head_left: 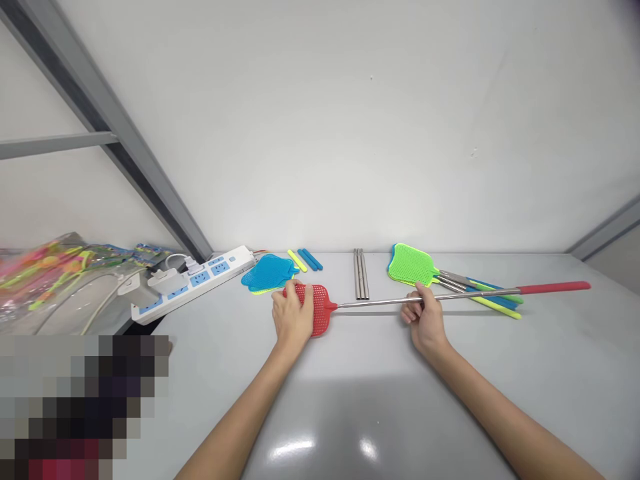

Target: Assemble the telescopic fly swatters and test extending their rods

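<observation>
Red swatter [460, 295], centre to right of frame, judged light: its head [321, 311], probably flexible, is gripped by curled fingers of the left hand [293, 321]; its rod [375, 303], likely stiff and slick, by nearly closed fingers of the right hand [426, 321]; its handle [555, 288], far right, is best grasped.

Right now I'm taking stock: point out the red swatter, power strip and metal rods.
Red swatter [463, 295]: head view, on its shaft.
Power strip [201, 279]: head view, on a socket.
Metal rods [361, 275]: head view, midway along one.

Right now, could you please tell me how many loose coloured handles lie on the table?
3: one yellow handle and two blue handles to its right, between the blue swatter heads and metal rods.
</observation>
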`<state>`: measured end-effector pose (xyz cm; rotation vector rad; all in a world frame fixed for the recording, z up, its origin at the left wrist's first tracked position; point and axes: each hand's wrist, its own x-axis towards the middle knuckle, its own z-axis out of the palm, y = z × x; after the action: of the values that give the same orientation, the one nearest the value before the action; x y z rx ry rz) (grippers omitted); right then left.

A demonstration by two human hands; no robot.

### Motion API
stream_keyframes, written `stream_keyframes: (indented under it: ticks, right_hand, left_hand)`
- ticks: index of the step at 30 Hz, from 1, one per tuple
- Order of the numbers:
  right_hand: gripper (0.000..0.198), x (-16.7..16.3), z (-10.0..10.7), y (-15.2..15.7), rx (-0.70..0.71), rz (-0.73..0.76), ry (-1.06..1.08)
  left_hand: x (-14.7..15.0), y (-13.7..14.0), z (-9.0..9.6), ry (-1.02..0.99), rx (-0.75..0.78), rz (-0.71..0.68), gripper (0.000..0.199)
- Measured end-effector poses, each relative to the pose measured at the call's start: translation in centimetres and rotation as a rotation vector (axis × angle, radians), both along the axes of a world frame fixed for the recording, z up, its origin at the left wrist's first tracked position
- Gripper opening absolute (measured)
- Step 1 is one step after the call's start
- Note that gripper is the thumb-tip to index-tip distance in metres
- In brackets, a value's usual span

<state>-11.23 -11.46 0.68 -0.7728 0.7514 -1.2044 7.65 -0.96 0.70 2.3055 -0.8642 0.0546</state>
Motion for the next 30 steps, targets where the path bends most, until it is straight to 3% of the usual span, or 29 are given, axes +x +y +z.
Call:
stream_keyframes:
  ticks: [6, 10, 18, 30]
  right_hand:
    - [0.046, -0.6, 0.8, -0.7, -0.23, -0.099, -0.043]
    - [0.043, -0.8, 1.1, -1.1, -0.285, -0.146, -0.055]
    - [0.038, -0.6, 0.1, -1.3, -0.242, -0.214, -0.087]
    - [0.037, 0.0, -0.9, 0.1, -0.106, -0.203, -0.086]
  left_hand:
    - [-0.4, -0.1, -0.5, -0.005, 0.006, -0.085, 0.038]
    - [-1.0, 0.0, -0.5, -0.009, 0.014, -0.129, 0.034]
    - [-2.7, 0.5, -0.5, -0.025, 0.056, -0.098, 0.035]
    - [-2.5, 0.7, -0.5, -0.016, 0.101, -0.037, 0.038]
